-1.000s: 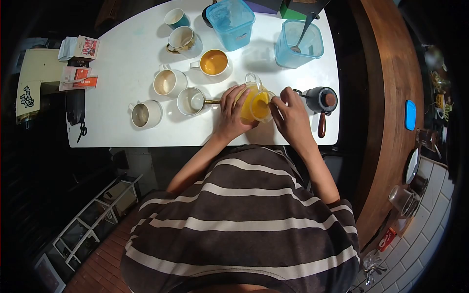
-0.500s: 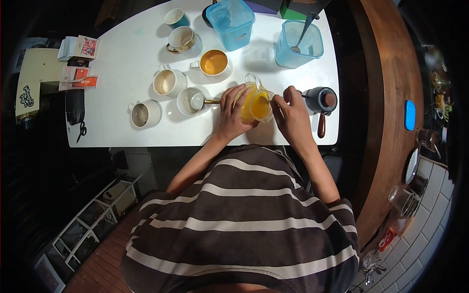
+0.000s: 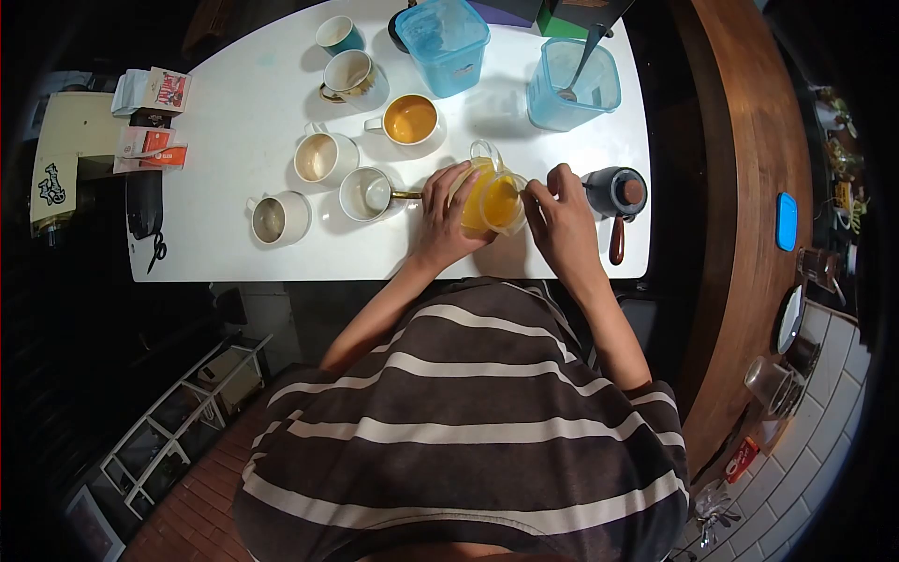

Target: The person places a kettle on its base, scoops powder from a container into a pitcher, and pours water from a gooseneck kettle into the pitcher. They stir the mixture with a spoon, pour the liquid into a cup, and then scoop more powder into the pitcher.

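Note:
My left hand [image 3: 448, 217] is wrapped round a clear glass jug [image 3: 475, 212], which is tilted and holds yellow-orange liquid. Closed at the jug's right rim, my right hand [image 3: 560, 217] pinches what looks like a spoon [image 3: 508, 190] dipping into the liquid; most of its handle is hidden by the fingers. Left of the jug, a white cup [image 3: 352, 204] has a small scoop with a brass-coloured handle [image 3: 405, 195] resting in it, the handle reaching toward my left hand. Behind it, another white mug [image 3: 431, 138] has an orange inside.
Several mugs stand on the left, including a cream mug [image 3: 292, 223] and a teal cup [image 3: 350, 39]. Two blue plastic tubs are at the back, the right tub [image 3: 562, 110] holding a long-handled spoon [image 3: 588, 56]. A dark lidded pot [image 3: 605, 192] with a wooden handle stands right.
The spoon in my right hand has shifted slightly within the jug. My left hand and the jug stay nearly in place.

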`<control>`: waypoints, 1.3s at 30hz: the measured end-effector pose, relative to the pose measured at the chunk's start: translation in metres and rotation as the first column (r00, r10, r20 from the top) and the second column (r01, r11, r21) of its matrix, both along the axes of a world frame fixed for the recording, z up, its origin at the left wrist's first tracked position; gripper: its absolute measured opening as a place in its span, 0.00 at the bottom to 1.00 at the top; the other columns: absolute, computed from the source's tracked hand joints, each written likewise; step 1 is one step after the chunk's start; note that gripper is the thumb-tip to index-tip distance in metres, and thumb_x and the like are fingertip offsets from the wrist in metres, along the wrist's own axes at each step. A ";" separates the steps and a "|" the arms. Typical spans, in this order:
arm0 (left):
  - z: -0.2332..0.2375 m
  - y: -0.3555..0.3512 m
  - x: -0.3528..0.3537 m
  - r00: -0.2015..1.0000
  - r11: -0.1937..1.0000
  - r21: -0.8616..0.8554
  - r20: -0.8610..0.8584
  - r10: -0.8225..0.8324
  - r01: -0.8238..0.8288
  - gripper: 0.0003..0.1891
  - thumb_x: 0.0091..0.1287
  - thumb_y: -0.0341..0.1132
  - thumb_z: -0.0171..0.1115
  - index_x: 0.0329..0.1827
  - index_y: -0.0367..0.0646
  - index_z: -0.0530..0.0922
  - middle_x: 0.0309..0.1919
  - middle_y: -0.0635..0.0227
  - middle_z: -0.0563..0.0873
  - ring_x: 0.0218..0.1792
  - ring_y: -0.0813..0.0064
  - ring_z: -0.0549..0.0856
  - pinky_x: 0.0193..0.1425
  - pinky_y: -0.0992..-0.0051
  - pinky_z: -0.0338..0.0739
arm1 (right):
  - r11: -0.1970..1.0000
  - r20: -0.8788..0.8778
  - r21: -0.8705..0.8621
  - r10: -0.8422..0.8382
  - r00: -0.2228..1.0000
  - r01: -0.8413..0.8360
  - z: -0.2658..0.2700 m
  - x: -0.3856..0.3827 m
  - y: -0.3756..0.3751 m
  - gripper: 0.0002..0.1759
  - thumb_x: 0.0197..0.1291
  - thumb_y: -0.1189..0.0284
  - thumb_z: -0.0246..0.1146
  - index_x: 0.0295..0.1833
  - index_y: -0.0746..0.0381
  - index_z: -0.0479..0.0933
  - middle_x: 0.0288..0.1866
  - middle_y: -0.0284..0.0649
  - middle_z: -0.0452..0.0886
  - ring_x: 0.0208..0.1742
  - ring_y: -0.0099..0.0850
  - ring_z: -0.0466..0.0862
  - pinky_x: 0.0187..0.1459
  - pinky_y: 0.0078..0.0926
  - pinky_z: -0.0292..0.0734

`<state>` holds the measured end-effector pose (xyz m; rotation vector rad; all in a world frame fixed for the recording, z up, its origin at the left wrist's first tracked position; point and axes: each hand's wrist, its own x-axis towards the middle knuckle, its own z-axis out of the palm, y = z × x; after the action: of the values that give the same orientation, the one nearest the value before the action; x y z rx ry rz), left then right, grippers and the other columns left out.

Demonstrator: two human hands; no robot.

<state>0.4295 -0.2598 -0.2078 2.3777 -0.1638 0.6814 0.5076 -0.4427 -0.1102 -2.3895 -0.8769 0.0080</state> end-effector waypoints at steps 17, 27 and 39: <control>-0.005 -0.001 0.001 1.000 1.000 -0.013 0.008 0.003 -0.003 0.53 0.41 0.43 0.82 0.75 0.48 0.64 0.69 0.59 0.69 0.69 0.52 0.69 0.75 0.51 0.61 | 0.997 -0.084 0.075 0.036 0.996 -0.030 -0.006 -0.006 0.000 0.08 0.62 0.74 0.66 0.45 0.64 0.79 0.42 0.48 0.69 0.44 0.45 0.75 0.43 0.42 0.73; -0.006 -0.001 0.001 1.000 1.000 -0.019 0.001 0.005 -0.005 0.54 0.41 0.43 0.82 0.75 0.48 0.63 0.69 0.59 0.69 0.69 0.52 0.68 0.75 0.51 0.60 | 0.999 0.004 0.039 -0.016 1.000 0.016 -0.003 0.001 0.001 0.07 0.62 0.74 0.66 0.45 0.63 0.79 0.41 0.48 0.69 0.43 0.45 0.75 0.42 0.43 0.72; -0.006 -0.001 -0.001 1.000 1.000 0.000 -0.014 -0.016 0.016 0.58 0.38 0.43 0.85 0.76 0.46 0.61 0.70 0.56 0.69 0.71 0.52 0.68 0.74 0.51 0.60 | 0.993 -0.086 0.121 0.023 0.996 -0.012 0.001 0.002 0.007 0.07 0.63 0.74 0.65 0.45 0.64 0.79 0.42 0.50 0.69 0.45 0.46 0.75 0.45 0.42 0.73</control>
<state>0.4288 -0.2605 -0.2134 2.3779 -0.1768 0.6565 0.5096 -0.4352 -0.1096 -2.2516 -0.8338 0.0644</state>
